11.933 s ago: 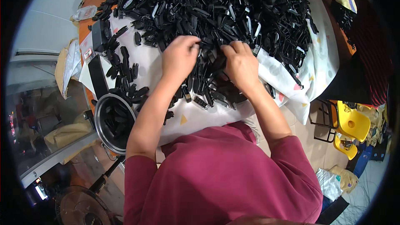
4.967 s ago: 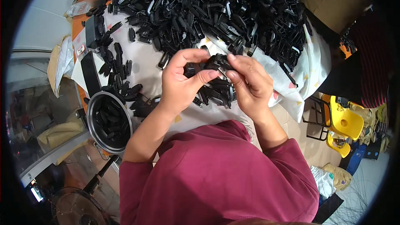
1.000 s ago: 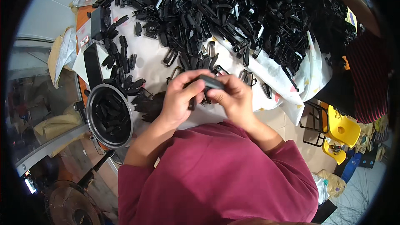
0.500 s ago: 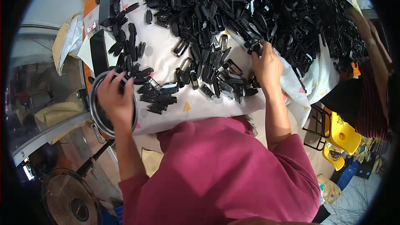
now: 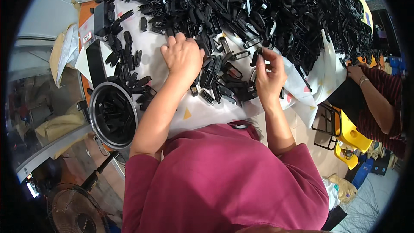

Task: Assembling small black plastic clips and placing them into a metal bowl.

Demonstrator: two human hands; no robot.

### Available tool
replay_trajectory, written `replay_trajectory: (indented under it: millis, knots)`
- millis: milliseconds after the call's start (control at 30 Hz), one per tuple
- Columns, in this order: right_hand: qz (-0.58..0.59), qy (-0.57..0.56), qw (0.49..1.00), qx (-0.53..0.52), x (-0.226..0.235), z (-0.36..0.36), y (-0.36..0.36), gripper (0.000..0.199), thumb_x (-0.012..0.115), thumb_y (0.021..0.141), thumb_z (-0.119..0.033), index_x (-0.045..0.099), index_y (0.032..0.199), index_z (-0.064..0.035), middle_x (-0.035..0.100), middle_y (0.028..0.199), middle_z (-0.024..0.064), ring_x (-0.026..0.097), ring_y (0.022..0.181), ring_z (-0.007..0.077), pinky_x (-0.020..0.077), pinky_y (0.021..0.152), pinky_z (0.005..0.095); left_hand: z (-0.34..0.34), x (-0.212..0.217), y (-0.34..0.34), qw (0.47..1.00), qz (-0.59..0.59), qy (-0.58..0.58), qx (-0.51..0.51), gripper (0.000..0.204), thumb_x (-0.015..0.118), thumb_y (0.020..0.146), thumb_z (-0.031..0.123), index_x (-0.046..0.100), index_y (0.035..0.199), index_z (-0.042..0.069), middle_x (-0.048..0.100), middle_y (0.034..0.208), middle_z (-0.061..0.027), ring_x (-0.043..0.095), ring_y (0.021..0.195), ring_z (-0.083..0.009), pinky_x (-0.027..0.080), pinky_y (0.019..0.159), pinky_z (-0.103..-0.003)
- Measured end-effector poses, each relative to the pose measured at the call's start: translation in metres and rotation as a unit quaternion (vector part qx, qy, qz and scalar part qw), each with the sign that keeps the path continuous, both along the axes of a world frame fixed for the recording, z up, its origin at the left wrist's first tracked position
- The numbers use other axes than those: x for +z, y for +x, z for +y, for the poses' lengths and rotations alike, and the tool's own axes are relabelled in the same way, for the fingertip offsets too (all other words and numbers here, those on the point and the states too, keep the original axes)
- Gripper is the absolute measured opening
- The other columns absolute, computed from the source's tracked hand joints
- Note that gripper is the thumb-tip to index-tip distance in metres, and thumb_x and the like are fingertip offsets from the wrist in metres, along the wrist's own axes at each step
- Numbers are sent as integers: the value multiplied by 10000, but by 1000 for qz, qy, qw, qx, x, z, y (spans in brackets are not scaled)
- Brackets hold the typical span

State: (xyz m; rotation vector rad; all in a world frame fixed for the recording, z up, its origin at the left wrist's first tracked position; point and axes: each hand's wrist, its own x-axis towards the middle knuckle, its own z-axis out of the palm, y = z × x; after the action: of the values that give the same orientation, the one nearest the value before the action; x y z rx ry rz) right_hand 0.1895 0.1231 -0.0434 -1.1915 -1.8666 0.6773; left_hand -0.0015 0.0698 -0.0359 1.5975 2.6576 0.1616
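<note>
Left hand (image 5: 183, 58) lies open, palm-down, on black clips (image 5: 215, 77); right hand (image 5: 269, 75), at three o'clock, pinches one clip (image 5: 257, 56).

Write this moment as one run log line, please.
left hand: flat on black clips | right hand: pinching one clip | round bin: holds clips

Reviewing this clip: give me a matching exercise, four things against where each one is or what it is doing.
Things:
1. left hand
2. right hand
3. round metal bin
4. yellow stool

Places or states:
A. on the floor, right of the table
B. pinching a black clip
C. palm down on loose black clips
D. at the table's left edge, holding black clips

Pairs: 1-C, 2-B, 3-D, 4-A
</note>
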Motion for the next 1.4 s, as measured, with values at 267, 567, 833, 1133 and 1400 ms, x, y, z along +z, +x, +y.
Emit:
replay_trajectory:
  millis: [267, 567, 833, 1133, 1400]
  knots:
    - [350, -356, 855, 137, 21, -5, -12, 75, 425, 909, -66, 461, 974, -59, 553, 860, 99, 566, 673, 161, 477, 425, 234, -20, 2, -9, 992, -86, 94, 8, 154, 638, 694, 183, 590, 790, 71, 607, 788, -52, 571, 839, -258, 409, 764, -393]
    - [343, -378, 820, 260, 52, -16, -26, 268, 595, 811, -44, 506, 1060, 3, 572, 982, 111, 564, 749, 125, 496, 537, 219, -48, 40, 5, 720, -632, 271, -90, 359, 643, 718, -55, 585, 1059, 42, 563, 935, -34, 522, 715, -76, 447, 642, -190]
    - [129, 19, 953, 272, 57, -25, -24, 282, 642, 754, 21, 585, 1031, 15, 605, 974, 136, 590, 817, 162, 489, 663, 252, -54, 48, 15, 607, -715, 334, -89, 304, 666, 742, -25, 559, 1027, -25, 598, 924, -65, 584, 818, -110, 495, 744, -234]
    - [86, 90, 950, 285, 70, -15, -14, 280, 669, 707, 22, 624, 983, 9, 623, 914, 143, 608, 801, 219, 478, 667, 262, -52, 66, 11, 757, -557, 312, -141, 282, 713, 693, 10, 614, 956, -14, 603, 903, -71, 585, 755, -85, 479, 642, -196]
    - [93, 109, 945, 295, 71, -15, -12, 295, 686, 676, 9, 631, 965, -11, 630, 870, 121, 572, 669, 195, 456, 597, 273, -51, 72, 12, 783, -530, 276, -174, 269, 704, 707, 17, 604, 954, -23, 606, 923, -90, 595, 720, -96, 487, 622, -204]
